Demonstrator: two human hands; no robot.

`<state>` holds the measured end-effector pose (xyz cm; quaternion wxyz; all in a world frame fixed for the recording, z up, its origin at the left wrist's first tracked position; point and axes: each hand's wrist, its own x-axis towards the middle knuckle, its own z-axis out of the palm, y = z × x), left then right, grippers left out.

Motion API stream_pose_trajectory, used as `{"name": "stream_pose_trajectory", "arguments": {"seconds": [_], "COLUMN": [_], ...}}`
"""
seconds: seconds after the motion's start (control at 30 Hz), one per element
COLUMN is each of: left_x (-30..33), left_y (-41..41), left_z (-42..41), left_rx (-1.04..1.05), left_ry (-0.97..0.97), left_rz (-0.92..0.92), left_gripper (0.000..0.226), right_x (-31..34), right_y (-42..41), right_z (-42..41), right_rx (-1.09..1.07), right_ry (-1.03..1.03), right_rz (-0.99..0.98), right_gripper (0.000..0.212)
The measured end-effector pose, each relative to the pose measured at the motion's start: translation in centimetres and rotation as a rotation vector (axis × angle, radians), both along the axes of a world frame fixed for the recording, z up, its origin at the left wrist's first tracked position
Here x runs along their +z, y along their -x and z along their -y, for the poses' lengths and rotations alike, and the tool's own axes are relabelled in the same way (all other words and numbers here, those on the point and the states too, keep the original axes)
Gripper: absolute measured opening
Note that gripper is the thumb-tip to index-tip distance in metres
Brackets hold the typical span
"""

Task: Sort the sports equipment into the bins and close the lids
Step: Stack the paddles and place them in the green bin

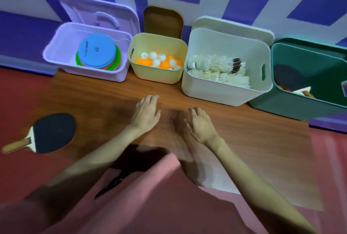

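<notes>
Both forearms reach forward over the wooden board (244, 139), palms down. The left hand (146, 113) and right hand (201, 125) hang empty, fingers loosely spread. Print on the blue disc (96, 49) is unreadable. A table tennis paddle (50, 133) lies at nine o'clock; four open bins line twelve o'clock.

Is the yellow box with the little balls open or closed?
Open. The yellow bin has no lid on top, so the balls show; a brown lid stands behind it.

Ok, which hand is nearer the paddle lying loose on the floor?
Left. The left hand hovers over the wooden board, right of the paddle. The right hand is farther right, beyond the left one.
</notes>
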<state>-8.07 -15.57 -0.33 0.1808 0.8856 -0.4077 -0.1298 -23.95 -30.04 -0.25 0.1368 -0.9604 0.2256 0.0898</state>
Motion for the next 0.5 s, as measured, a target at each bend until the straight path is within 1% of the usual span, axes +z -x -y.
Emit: {"name": "stream_pose_trajectory", "arguments": {"seconds": [0.23, 0.37, 0.43, 0.5], "left_x": [-1.5, -2.4, -2.9, -3.5], "left_y": [-6.8, -10.1, -11.4, -12.8], "left_z": [-7.6, -12.7, -15.5, -18.6], "left_rx": [0.11, 0.218, 0.272, 0.307], "left_ry": [-0.055, -0.095, -0.157, -0.243], "left_rz": [-0.007, -0.015, -0.043, -0.106], "left_gripper": [0.053, 0.053, 0.06, 0.077], "right_x": [-0.6, -1.1, -1.3, -1.8], "right_y": [-7.7, -11.5, -13.2, -14.8], "right_z": [-7.8, -11.8, -14.0, -16.1], "right_rx": [0.089, 0.127, 0.151, 0.185], "right_ry": [-0.08, -0.123, -0.159, -0.191], "right_rz": [-0.05, -0.079, -0.096, -0.108], "right_gripper": [0.049, 0.043, 0.043, 0.047]}}
